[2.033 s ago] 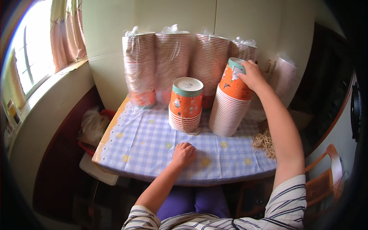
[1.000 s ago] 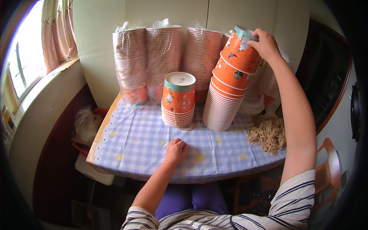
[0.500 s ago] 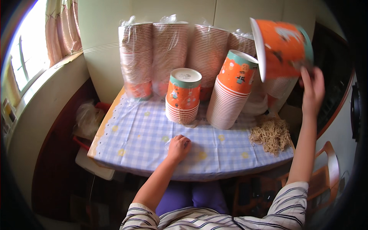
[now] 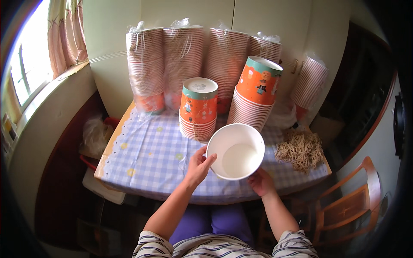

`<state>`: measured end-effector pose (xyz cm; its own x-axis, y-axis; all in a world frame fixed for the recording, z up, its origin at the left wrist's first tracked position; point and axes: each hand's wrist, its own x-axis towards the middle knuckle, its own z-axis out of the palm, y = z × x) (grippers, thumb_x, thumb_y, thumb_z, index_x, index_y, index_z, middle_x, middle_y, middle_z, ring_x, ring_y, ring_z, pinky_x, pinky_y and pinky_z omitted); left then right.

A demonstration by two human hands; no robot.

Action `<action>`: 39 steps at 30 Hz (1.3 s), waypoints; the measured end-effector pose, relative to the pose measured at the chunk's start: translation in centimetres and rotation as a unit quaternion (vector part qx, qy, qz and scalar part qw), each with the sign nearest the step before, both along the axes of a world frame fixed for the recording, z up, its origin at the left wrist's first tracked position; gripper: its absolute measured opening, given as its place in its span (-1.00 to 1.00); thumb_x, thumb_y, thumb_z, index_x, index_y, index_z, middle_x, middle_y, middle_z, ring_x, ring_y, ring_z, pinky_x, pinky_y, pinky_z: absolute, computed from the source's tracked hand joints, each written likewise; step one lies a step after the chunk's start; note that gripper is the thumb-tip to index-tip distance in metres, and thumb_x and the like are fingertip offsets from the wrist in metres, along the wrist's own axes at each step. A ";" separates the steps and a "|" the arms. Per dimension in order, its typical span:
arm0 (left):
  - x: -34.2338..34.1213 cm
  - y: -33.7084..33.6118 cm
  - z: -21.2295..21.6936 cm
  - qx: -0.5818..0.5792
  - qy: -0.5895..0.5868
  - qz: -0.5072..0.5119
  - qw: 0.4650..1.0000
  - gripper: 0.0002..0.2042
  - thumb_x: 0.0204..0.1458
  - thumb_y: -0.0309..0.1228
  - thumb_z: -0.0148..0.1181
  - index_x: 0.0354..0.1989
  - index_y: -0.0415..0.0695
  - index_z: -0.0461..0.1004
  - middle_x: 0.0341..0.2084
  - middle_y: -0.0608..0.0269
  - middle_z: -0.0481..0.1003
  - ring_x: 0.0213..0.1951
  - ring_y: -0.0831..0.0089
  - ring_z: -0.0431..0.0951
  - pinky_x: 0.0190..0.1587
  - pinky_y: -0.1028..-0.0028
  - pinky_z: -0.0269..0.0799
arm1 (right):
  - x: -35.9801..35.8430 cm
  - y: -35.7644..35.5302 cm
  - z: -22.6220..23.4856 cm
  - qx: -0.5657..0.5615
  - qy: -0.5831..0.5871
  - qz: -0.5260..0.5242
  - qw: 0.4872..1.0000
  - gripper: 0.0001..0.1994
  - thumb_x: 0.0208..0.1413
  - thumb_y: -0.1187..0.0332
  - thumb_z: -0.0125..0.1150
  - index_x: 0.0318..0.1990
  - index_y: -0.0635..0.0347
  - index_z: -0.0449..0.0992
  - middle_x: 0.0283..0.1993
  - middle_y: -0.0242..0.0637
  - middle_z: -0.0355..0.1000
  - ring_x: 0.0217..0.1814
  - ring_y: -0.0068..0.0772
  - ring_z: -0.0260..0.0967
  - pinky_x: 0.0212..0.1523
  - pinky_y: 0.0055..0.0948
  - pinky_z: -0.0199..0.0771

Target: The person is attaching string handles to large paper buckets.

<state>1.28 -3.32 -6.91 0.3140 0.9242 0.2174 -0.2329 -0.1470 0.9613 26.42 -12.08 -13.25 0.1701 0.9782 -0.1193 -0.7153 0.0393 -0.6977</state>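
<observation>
From where I'm standing, two tall plastic-wrapped stacks of paper buckets (image 4: 145, 71) are rising at the left of the checked tablecloth (image 4: 146, 161), bagged and apparently untouched. Nearer the middle, a short stack (image 4: 198, 105) is sitting upside down, with a strand of cord showing low at its front; whether those buckets are dealt with, I can't tell.

Just in front of it, the left hand (image 4: 198, 165) is gripping the rim of one white-lined bucket (image 4: 235, 152), thumb over the edge and fingers outside. That bucket is hanging above the cloth at the near edge, separate from every stack, its mouth facing me and its inside bare, so its own turn seems barely begun.

Behind it, a taller unwrapped stack (image 4: 254, 94) is leaning slightly, holding many nested buckets that look left to do. The right hand (image 4: 261, 182) is tucking under the bucket's lower right side; its fingers are partly hidden, so I can't tell whether they're clamping. Further right, a tangled heap of tan cord (image 4: 300, 150) is lying loose, plenty of it remaining.
</observation>
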 end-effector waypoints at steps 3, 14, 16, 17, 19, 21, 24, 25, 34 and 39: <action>-0.3 0.5 0.5 -0.017 -0.023 0.002 1.000 -0.60 0.05 -0.46 0.13 0.07 -0.33 0.34 -0.43 0.30 0.52 -0.47 0.71 0.43 -0.47 0.68 0.27 | -0.5 0.0 1.8 -0.020 -0.040 0.058 0.997 -0.79 0.16 0.23 0.07 -0.26 0.18 0.50 -0.35 -0.27 0.51 -0.52 -0.44 0.41 -0.47 -0.50 0.43; -1.2 3.7 3.9 0.066 0.201 -0.086 0.974 -0.70 -0.01 -0.47 0.07 -0.10 -0.32 0.48 -0.49 0.33 0.51 -0.41 0.69 0.42 -0.36 0.57 0.36 | -0.1 2.4 12.8 0.106 -0.460 -0.031 0.881 -0.54 0.10 0.23 0.20 0.08 0.37 0.36 -0.08 -0.21 0.41 -0.37 -0.68 0.34 -0.35 -0.60 0.41; -0.9 4.1 4.0 0.068 0.240 -0.113 0.962 -0.70 0.00 -0.46 0.08 -0.10 -0.31 0.48 -0.47 0.32 0.51 -0.40 0.68 0.42 -0.35 0.56 0.37 | -0.4 4.0 13.7 0.092 -0.542 0.032 0.834 -0.56 0.05 0.31 0.23 0.04 0.39 0.38 -0.11 -0.19 0.43 -0.35 -0.61 0.39 -0.31 -0.56 0.44; -0.9 4.4 3.7 0.063 0.214 -0.115 0.968 -0.70 0.00 -0.45 0.09 -0.09 -0.33 0.48 -0.44 0.31 0.52 -0.38 0.67 0.43 -0.32 0.56 0.38 | -0.5 4.9 13.7 0.085 -0.547 0.073 0.830 -0.63 -0.01 0.43 0.19 -0.02 0.40 0.43 -0.19 -0.18 0.50 -0.30 -0.54 0.44 -0.27 -0.52 0.46; -1.1 4.5 3.5 0.058 0.188 -0.117 0.973 -0.69 0.00 -0.44 0.11 -0.09 -0.34 0.47 -0.41 0.30 0.53 -0.36 0.65 0.44 -0.29 0.57 0.38 | -1.0 4.9 13.9 0.068 -0.593 0.066 0.800 -0.68 0.00 0.49 0.14 -0.05 0.42 0.43 -0.22 -0.21 0.49 -0.31 -0.56 0.45 -0.29 -0.54 0.46; -1.7 3.7 3.7 -0.035 0.063 -0.101 0.992 -0.69 0.00 -0.47 0.10 -0.09 -0.37 0.47 -0.34 0.26 0.54 -0.29 0.60 0.47 -0.19 0.57 0.39 | -1.4 4.6 14.0 0.055 -0.635 0.034 0.770 -0.75 -0.02 0.60 0.03 -0.15 0.45 0.46 -0.30 -0.25 0.50 -0.37 -0.57 0.45 -0.33 -0.55 0.47; -3.0 3.4 3.4 -0.066 0.054 -0.115 0.990 -0.68 -0.03 -0.52 0.08 -0.08 -0.39 0.46 -0.28 0.23 0.54 -0.24 0.56 0.49 -0.12 0.57 0.37 | -2.3 3.4 14.1 0.053 -0.641 0.004 0.766 -0.72 -0.04 0.61 0.01 -0.11 0.44 0.44 -0.28 -0.24 0.49 -0.36 -0.56 0.46 -0.33 -0.55 0.46; -3.0 3.3 3.4 -0.068 0.055 -0.115 0.989 -0.68 -0.03 -0.52 0.08 -0.08 -0.39 0.46 -0.28 0.23 0.54 -0.24 0.56 0.49 -0.12 0.57 0.37 | -2.4 3.2 13.9 0.052 -0.641 0.006 0.766 -0.72 -0.04 0.61 0.01 -0.11 0.44 0.44 -0.28 -0.24 0.49 -0.36 -0.56 0.46 -0.33 -0.55 0.46; -2.4 4.1 3.7 -0.037 0.115 -0.091 0.989 -0.71 -0.06 -0.55 0.03 -0.13 -0.37 0.48 -0.33 0.25 0.53 -0.28 0.60 0.47 -0.19 0.58 0.37 | -2.5 2.4 13.9 0.061 -0.623 -0.017 0.780 -0.69 -0.04 0.51 0.07 -0.09 0.37 0.45 -0.29 -0.15 0.53 -0.35 -0.46 0.49 -0.31 -0.48 0.48; -1.7 4.3 4.1 -0.036 0.088 -0.119 0.988 -0.69 -0.07 -0.56 0.01 -0.13 -0.37 0.48 -0.36 0.27 0.53 -0.33 0.61 0.47 -0.22 0.59 0.38 | -1.7 4.8 13.1 0.038 -0.578 0.047 0.814 -0.75 -0.01 0.45 0.11 -0.17 0.38 0.51 -0.32 -0.21 0.54 -0.36 -0.53 0.47 -0.30 -0.51 0.45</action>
<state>-0.39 0.97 -2.78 0.5520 0.8302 0.0773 -0.0816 -0.0385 0.9959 24.71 -7.31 -0.14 0.0507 0.9904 0.1283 0.4147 0.0959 -0.9049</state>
